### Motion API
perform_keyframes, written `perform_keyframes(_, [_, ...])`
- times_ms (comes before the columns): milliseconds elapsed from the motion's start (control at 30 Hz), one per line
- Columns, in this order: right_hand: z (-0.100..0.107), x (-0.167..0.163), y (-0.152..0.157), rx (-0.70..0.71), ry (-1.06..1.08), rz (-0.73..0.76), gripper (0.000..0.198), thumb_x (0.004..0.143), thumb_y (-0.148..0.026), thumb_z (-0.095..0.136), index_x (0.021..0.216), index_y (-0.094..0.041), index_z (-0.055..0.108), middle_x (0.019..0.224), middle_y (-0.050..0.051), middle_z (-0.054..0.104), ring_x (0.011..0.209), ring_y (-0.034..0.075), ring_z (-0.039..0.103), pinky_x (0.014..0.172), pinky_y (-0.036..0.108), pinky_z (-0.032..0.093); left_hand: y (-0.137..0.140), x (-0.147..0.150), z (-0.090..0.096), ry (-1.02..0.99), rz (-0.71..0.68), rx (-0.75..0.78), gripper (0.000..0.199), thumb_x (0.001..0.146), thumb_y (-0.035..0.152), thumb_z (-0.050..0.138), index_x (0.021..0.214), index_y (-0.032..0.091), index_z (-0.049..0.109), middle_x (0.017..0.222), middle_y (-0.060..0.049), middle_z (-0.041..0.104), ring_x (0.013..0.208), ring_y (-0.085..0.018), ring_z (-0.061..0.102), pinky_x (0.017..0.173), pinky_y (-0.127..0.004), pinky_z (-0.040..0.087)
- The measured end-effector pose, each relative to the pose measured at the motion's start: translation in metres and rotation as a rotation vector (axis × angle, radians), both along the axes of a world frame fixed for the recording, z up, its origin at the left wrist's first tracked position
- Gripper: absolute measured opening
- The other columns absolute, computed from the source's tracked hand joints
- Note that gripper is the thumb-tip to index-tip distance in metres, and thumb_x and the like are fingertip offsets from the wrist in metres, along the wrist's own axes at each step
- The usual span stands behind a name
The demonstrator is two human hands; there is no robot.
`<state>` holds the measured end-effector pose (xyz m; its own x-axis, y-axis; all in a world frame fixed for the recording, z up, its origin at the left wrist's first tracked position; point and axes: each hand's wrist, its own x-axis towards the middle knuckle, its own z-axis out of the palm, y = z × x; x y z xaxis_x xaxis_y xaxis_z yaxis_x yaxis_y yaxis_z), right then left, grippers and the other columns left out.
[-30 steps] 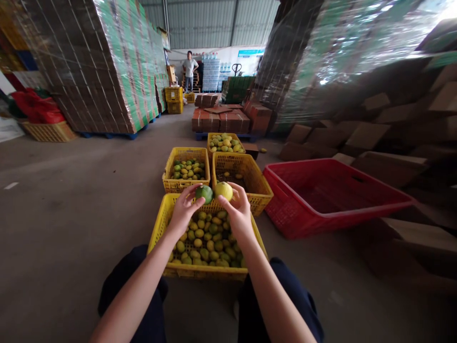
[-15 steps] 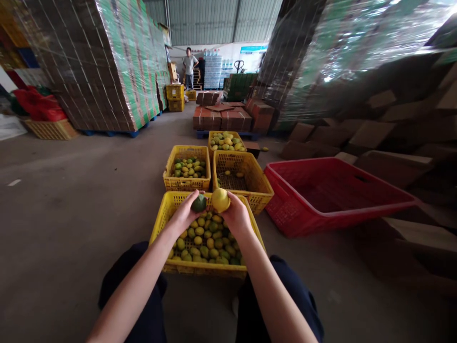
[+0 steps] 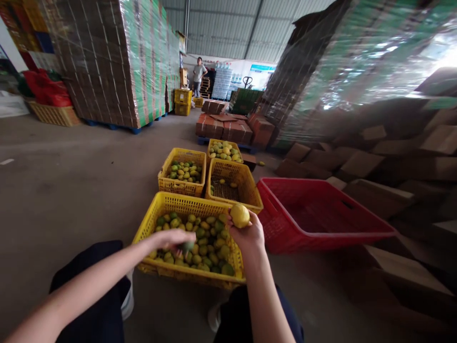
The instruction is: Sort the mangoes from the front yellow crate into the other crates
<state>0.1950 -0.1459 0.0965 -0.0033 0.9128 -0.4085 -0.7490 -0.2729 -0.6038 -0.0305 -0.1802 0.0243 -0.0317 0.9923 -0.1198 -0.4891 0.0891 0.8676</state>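
Note:
My right hand [image 3: 253, 234] holds a large yellow lemon [image 3: 240, 216] above the right side of the nearest yellow crate [image 3: 193, 201]. Under my left hand [image 3: 173, 237], palm down low over that crate, a dark green lemon [image 3: 188, 246] shows at the fingers, slightly blurred. Many green and yellow lemons [image 3: 203, 241] fill the bottom of this crate, which stands on the floor between my knees.
Behind stand a crate of greenish lemons [image 3: 182, 178], a crate with only a few fruits [image 3: 246, 183] and a fuller crate [image 3: 224, 151]. A large red bin [image 3: 285, 228] is at the right, beside loose cardboard boxes [image 3: 378, 197]. A person [image 3: 198, 76] stands far back.
My hands have moved apart. The left went down and left with the green lemon, low over the crate. The right moved right and slightly down with the yellow lemon. The view has tilted.

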Motion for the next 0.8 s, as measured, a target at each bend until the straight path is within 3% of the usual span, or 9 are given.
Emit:
perform_keyframes(100, [0.001,0.001,-0.005,-0.024,0.021,0.016,0.018,0.078,-0.030,0.047,0.085,-0.019,0.060,0.070,0.008,0.070,0.056,0.018,0.061,0.045,0.026,0.047,0.053,-0.042,0.028,0.091,-0.049,-0.218,0.043,0.092,0.042,0.056,0.121,0.010,0.055,0.094,-0.015,0.070,0.068,-0.018,0.071,0.071,-0.031,0.058])
perform_keyframes(133, [0.001,0.001,-0.005,-0.035,0.024,0.010,0.019,0.079,-0.029,0.046,0.086,-0.019,0.060,0.070,0.008,0.070,0.056,0.018,0.061,0.045,0.026,0.047,0.063,-0.054,0.035,0.159,0.040,-0.260,0.043,0.096,0.040,0.047,0.128,0.010,0.050,0.107,-0.017,0.068,0.073,-0.015,0.071,0.077,-0.028,0.057])
perform_keyframes(200, [-0.001,-0.001,-0.005,-0.056,0.015,-0.004,0.018,0.081,-0.029,0.045,0.086,-0.019,0.059,0.069,0.008,0.070,0.055,0.018,0.061,0.045,0.025,0.047,0.067,-0.067,0.042,0.365,0.007,-0.323,0.042,0.099,0.035,0.037,0.133,0.011,0.047,0.126,-0.018,0.062,0.085,-0.013,0.071,0.086,-0.026,0.053])
perform_keyframes(300, [-0.010,-0.015,-0.007,-0.092,-0.059,-0.002,0.012,0.082,-0.029,0.049,0.087,-0.021,0.057,0.067,0.004,0.068,0.056,0.016,0.062,0.049,0.024,0.049,0.044,-0.062,0.036,0.838,-0.428,-0.274,0.042,0.097,0.038,0.038,0.125,0.013,0.057,0.129,-0.016,0.064,0.098,-0.019,0.070,0.093,-0.031,0.050])
perform_keyframes(400, [-0.035,-0.042,-0.023,-0.248,-0.175,0.118,0.010,0.085,-0.031,0.052,0.088,-0.022,0.055,0.064,-0.002,0.064,0.053,0.014,0.059,0.050,0.022,0.050,0.012,-0.048,0.020,1.365,-0.923,-0.059,0.045,0.087,0.043,0.056,0.123,0.017,0.063,0.127,-0.015,0.066,0.114,-0.031,0.064,0.099,-0.041,0.047])
perform_keyframes(467, [-0.061,-0.063,-0.045,-0.375,-0.192,0.237,0.010,0.087,-0.028,0.052,0.091,-0.019,0.056,0.064,-0.001,0.063,0.050,0.014,0.058,0.049,0.023,0.049,-0.003,-0.044,0.011,1.682,-1.060,-0.012,0.046,0.084,0.040,0.060,0.123,0.016,0.065,0.128,-0.018,0.065,0.119,-0.035,0.061,0.098,-0.044,0.047])
perform_keyframes(533, [-0.088,-0.079,-0.069,-0.531,-0.200,0.394,0.011,0.086,-0.020,0.051,0.094,-0.016,0.058,0.064,0.002,0.063,0.048,0.016,0.058,0.047,0.026,0.049,-0.011,-0.045,0.006,1.896,-1.052,-0.045,0.042,0.086,0.034,0.056,0.120,0.012,0.066,0.125,-0.023,0.066,0.117,-0.037,0.062,0.095,-0.045,0.049])
perform_keyframes(633, [-0.107,-0.085,-0.083,-0.737,-0.333,0.630,0.018,0.089,-0.018,0.043,0.096,-0.012,0.059,0.060,0.004,0.060,0.044,0.018,0.054,0.040,0.027,0.045,-0.009,-0.054,0.004,1.963,-1.010,-0.014,0.043,0.090,0.033,0.049,0.122,0.011,0.065,0.125,-0.024,0.065,0.116,-0.034,0.063,0.096,-0.043,0.049])
perform_keyframes(800, [-0.058,-0.040,-0.002,-0.520,-0.407,0.389,0.023,0.091,-0.033,0.047,0.107,-0.019,0.056,0.079,0.004,0.067,0.065,0.018,0.064,0.053,0.025,0.052,0.002,-0.062,0.006,1.980,-0.935,0.083,0.046,0.094,0.034,0.042,0.131,0.011,0.057,0.128,-0.022,0.063,0.115,-0.034,0.064,0.094,-0.042,0.049])
